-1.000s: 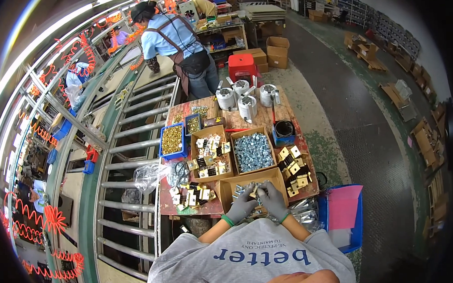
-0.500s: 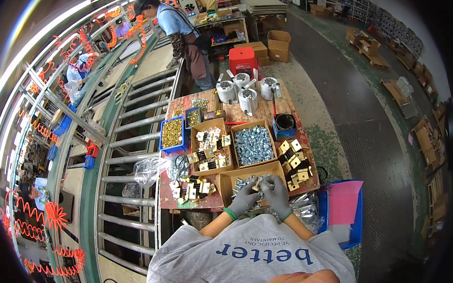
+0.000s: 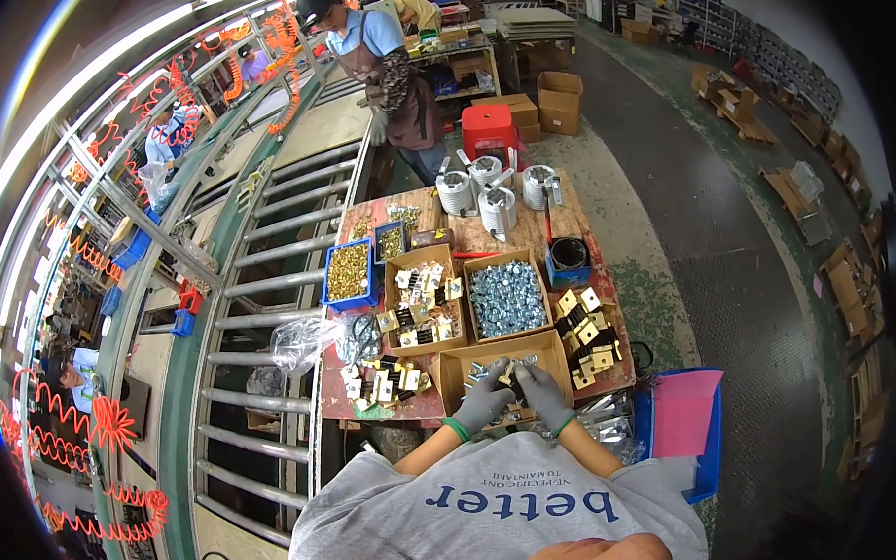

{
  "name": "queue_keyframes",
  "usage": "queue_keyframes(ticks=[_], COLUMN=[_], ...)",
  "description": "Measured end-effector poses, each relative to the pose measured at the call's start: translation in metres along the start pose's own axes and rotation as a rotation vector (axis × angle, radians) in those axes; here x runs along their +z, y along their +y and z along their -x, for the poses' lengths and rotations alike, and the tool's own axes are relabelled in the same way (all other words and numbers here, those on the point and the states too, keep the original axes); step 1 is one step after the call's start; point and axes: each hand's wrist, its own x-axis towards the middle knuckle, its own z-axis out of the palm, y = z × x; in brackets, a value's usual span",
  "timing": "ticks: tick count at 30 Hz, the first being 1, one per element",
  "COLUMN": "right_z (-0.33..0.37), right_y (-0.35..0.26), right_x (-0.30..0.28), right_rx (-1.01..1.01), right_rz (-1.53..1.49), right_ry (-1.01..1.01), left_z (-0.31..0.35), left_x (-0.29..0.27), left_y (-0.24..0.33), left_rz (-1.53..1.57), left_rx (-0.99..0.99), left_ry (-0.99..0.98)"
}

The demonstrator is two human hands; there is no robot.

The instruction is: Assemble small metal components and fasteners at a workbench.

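Both my gloved hands work close together over an open cardboard box at the table's near edge. Silver bolts lie in this box, partly hidden by the gloves. My left hand is closed, its fingertips pinching at something small. Facing it, my right hand is closed too, fingertips almost touching the left's. A small metal piece shows between them, too small to name. Just beyond stands a box of zinc-coloured nuts or similar fasteners. Brass-coloured blocks with black middles are stacked to the right.
More such blocks lie at the left, beside a box of metal parts and a blue bin of brass fasteners. White coiled cylinders stand at the back. A roller conveyor runs along the left. A co-worker stands beyond the table.
My hands stay over the box, slightly farther apart, the right one a little lower. The co-worker has straightened up and turned toward the table. The whole view has shifted slightly.
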Motion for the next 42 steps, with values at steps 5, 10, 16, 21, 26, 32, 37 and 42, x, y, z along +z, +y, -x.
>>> queue_keyframes(ticks=[5,10,16,21,26,32,37,42], right_z=[0.009,-0.007,-0.003,-0.01,-0.004,-0.006,-0.008,-0.008], right_y=[-0.02,0.002,0.001,0.025,0.013,0.016,0.02,0.017], right_x=[0.006,0.005,0.008,0.008,0.01,0.011,0.009,0.006], right_rx=[-0.357,0.028,-0.115,0.091,-0.241,-0.053,-0.241,0.068], right_rz=[0.137,-0.045,-0.04,-0.112,0.057,0.024,0.063,-0.048], right_ry=[0.216,-0.041,0.109,-0.087,0.117,-0.021,0.081,-0.065], left_z=[0.005,0.001,0.006,0.003,0.004,-0.019,0.001,0.008], left_x=[-0.007,-0.005,-0.003,0.001,-0.002,0.001,0.003,-0.001], left_y=[0.006,0.003,0.011,0.008,0.002,-0.042,-0.004,0.01], left_rz=[-0.01,0.018,0.021,0.022,0.11,-0.02,0.118,0.08], left_rx=[-0.063,-0.053,-0.059,-0.039,-0.059,0.11,-0.052,-0.155], left_ry=[0.037,0.008,0.006,0.042,0.027,0.077,0.045,-0.014])
